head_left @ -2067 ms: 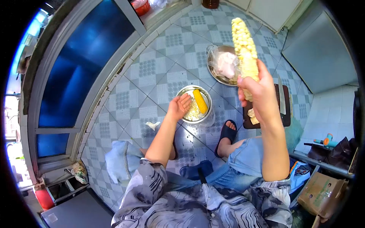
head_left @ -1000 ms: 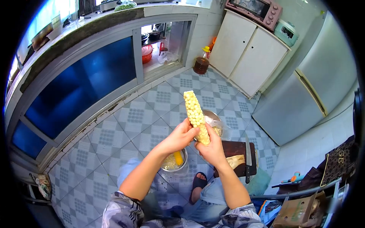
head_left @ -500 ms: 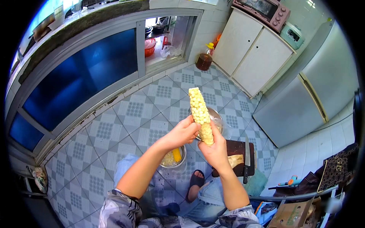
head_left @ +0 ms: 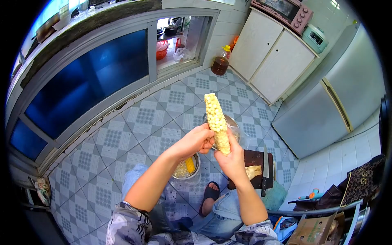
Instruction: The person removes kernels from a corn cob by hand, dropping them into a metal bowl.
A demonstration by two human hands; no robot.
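A pale corn cob (head_left: 215,116) is held upright, tilted a little, in front of me. Kernels cover its upper part; the lower part looks stripped. My right hand (head_left: 231,158) is wrapped round its lower end. My left hand (head_left: 197,141) has curled fingers against the cob's left side, near the edge of the kernels; whether a kernel is between them is too small to tell. Below my left forearm, a metal bowl (head_left: 197,170) holds loose kernels and a yellow cob (head_left: 190,164). Behind the held cob is another metal bowl (head_left: 235,123) with a clear plastic bag, partly hidden.
On the floor at the right lies a dark cutting board (head_left: 256,157) with a knife (head_left: 266,165) and a pale piece of food (head_left: 253,171). A bottle (head_left: 220,65) stands by the white cabinet (head_left: 261,53). A fridge (head_left: 314,110) and a cardboard box (head_left: 314,230) are at the right.
Both hands have come together on the cob, which was raised in my right hand earlier. More of its lower part looks bare. Since half a second ago, my left fingers have shifted slightly down.
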